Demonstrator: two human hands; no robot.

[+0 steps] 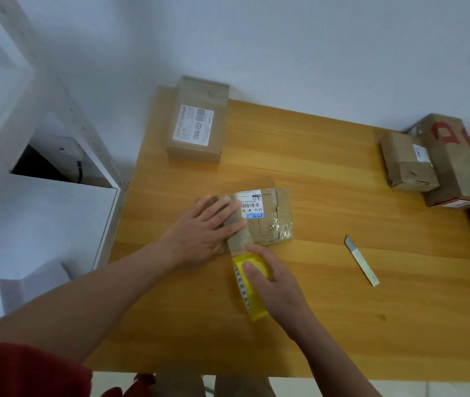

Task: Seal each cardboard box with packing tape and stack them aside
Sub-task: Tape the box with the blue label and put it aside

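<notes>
Left hand [209, 229]: spread flat, pressing the flat cardboard box [259, 216] at the worktop's middle.
Right hand [271, 277]: curled around the yellow tape roll [249, 285], just beside the box's near edge.
Worktop [328, 310]: wood; blade [361, 260] right of the box.
Cut off: boxes [443, 164] at the right edge.

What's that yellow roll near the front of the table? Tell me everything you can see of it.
The yellow roll of packing tape stands on edge on the wooden table, just in front of the flat cardboard box. It looks like glossy plastic with dark printed marks along its side. The right hand grips it from above, and a strip of tape runs from it up onto the box, where the left hand presses flat.
</notes>
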